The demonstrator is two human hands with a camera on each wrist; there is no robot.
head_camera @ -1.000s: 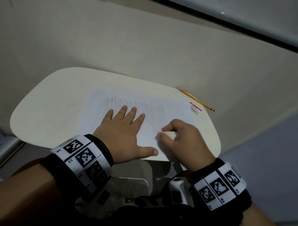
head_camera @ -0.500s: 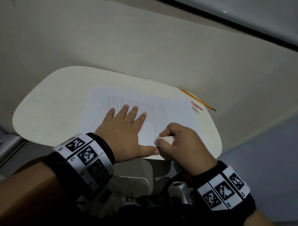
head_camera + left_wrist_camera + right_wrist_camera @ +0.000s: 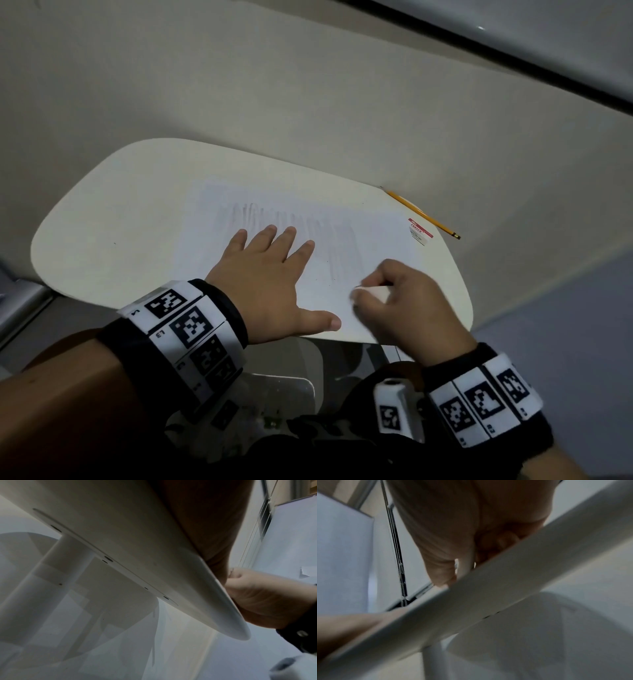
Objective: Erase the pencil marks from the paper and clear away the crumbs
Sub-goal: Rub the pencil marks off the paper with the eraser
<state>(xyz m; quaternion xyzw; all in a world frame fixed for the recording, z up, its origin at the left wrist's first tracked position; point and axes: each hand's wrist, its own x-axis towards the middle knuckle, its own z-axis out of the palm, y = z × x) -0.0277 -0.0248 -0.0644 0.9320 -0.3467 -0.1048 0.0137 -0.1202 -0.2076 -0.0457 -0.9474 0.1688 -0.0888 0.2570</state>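
A white sheet of paper [image 3: 219,226] with grey pencil scribbles [image 3: 329,240] lies on a small cream table [image 3: 102,219]. My left hand [image 3: 263,274] lies flat on the sheet with fingers spread, holding it down. My right hand [image 3: 394,301] pinches a white eraser [image 3: 371,294] at the sheet's near right part, close to the table's front edge. From the wrist views, mostly the table's underside [image 3: 120,540] shows, with my right hand [image 3: 257,595] curled above the rim. Whether the eraser touches the paper is hidden.
A yellow pencil [image 3: 423,214] lies at the table's far right edge against the wall. A small red and white eraser sleeve [image 3: 419,231] sits beside it. The table stands on a round white pedestal [image 3: 42,581].
My right hand with the eraser has shifted rightward and slightly up the sheet after dipping toward my left thumb. The left hand stays pressed in the same place.
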